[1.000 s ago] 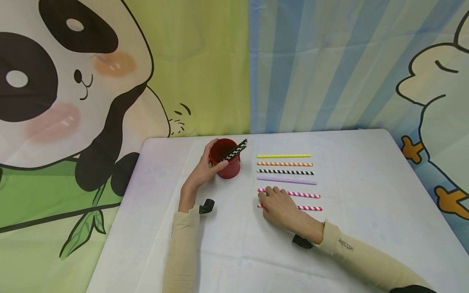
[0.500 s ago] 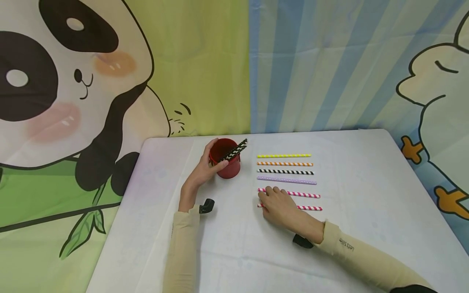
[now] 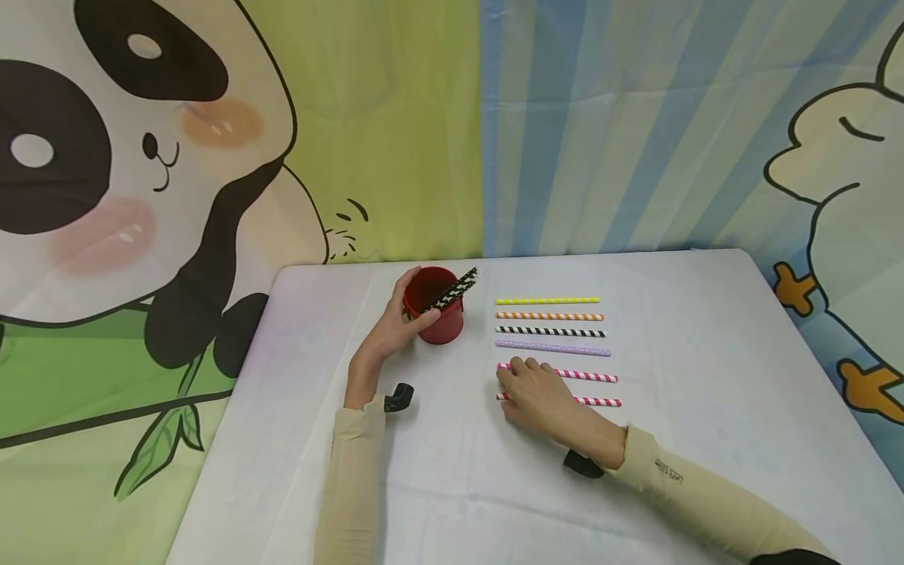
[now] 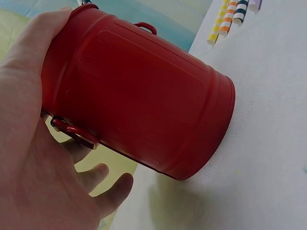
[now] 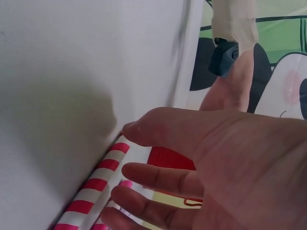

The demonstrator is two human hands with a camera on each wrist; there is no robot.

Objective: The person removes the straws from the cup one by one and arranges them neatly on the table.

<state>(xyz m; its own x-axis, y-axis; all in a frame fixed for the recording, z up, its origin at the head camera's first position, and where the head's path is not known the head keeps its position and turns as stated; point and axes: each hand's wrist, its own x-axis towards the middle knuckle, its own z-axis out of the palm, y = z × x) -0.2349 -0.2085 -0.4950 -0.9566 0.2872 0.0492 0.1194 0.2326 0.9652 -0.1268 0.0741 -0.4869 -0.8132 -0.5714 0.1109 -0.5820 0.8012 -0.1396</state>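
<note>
A small red pail (image 3: 445, 329) stands on the table with black-and-white patterned straws (image 3: 457, 289) leaning out to the right. My left hand (image 3: 395, 326) grips the pail, its thumb over the near side of the rim. In the left wrist view, the other fingers of that hand (image 4: 43, 143) are behind the pail (image 4: 144, 96). My right hand (image 3: 540, 396) straddles the left end of the nearest red-and-white striped straw (image 3: 600, 402). In the right wrist view, thumb and fingers of this hand (image 5: 192, 153) are spread apart around the end of the straw (image 5: 96, 184).
Beyond the hand lie a pink striped straw (image 3: 586, 376), a lilac dotted one (image 3: 552, 348), a black-and-white one (image 3: 551, 332), an orange one (image 3: 549, 316) and a yellow one (image 3: 547, 300). A cartoon cloth backdrop (image 3: 410, 157) rises at the table's far edge.
</note>
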